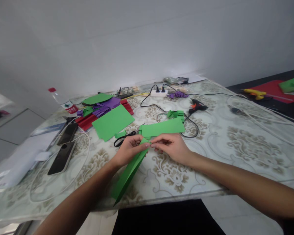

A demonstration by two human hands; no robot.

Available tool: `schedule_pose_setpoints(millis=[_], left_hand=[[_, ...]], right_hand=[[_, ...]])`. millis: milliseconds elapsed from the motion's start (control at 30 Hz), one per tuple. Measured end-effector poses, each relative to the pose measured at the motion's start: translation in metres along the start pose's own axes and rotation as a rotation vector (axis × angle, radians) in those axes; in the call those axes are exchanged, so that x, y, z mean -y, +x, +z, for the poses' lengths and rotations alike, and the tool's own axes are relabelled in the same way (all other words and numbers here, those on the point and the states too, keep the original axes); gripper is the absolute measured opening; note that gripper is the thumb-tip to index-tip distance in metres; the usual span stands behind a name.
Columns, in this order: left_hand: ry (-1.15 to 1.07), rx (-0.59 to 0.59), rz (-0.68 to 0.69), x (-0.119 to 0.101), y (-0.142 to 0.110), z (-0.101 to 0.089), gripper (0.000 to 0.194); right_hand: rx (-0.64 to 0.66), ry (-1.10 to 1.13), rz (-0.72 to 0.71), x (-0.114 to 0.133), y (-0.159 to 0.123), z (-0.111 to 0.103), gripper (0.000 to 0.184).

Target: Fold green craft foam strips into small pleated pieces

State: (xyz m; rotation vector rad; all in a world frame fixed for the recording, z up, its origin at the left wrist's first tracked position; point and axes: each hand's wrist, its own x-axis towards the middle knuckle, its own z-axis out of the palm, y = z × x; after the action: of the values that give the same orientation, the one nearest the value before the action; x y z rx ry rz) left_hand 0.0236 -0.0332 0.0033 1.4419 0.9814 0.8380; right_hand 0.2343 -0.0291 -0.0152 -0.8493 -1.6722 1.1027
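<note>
A long folded strip of green paper [129,174] slants from my hands down toward the table's front edge. My left hand [129,148] is closed around its upper part, thumb on top. With fingertips pinched together, my right hand [172,147] grips the strip's upper end. Just beyond my hands lies a flat green paper strip [163,127]. Black-handled scissors [121,141] rest left of it, partly hidden by my left hand. A small green paper scrap [120,134] is beside them.
Green sheets [114,122], purple paper pieces [101,110] and a bottle [68,105] stand at the left, near two phones [62,158]. Behind are a power strip [159,93] and a black glue gun [198,106] with its trailing cord. A yellow glue gun [255,93] lies far right.
</note>
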Motion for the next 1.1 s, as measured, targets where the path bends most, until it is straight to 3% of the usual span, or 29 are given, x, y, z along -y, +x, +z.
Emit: schedule_pose_setpoints(millis=[233, 500, 900, 1100], left_hand=[[-0.007, -0.023, 0.001, -0.002, 0.000, 0.000, 0.035], [-0.002, -0.019, 0.012, -0.001, 0.000, 0.000, 0.033], [0.070, -0.020, 0.026, 0.003, 0.000, 0.003, 0.038], [0.093, -0.045, 0.098, 0.001, 0.001, 0.004, 0.029]], right_hand=[[0.005, 0.059, 0.073, 0.004, 0.002, 0.001, 0.024], [0.194, 0.331, 0.284, 0.011, 0.007, -0.001, 0.037], [0.185, 0.263, 0.249, 0.006, 0.005, 0.002, 0.018], [0.197, 0.221, 0.256, 0.008, 0.005, 0.001, 0.013]])
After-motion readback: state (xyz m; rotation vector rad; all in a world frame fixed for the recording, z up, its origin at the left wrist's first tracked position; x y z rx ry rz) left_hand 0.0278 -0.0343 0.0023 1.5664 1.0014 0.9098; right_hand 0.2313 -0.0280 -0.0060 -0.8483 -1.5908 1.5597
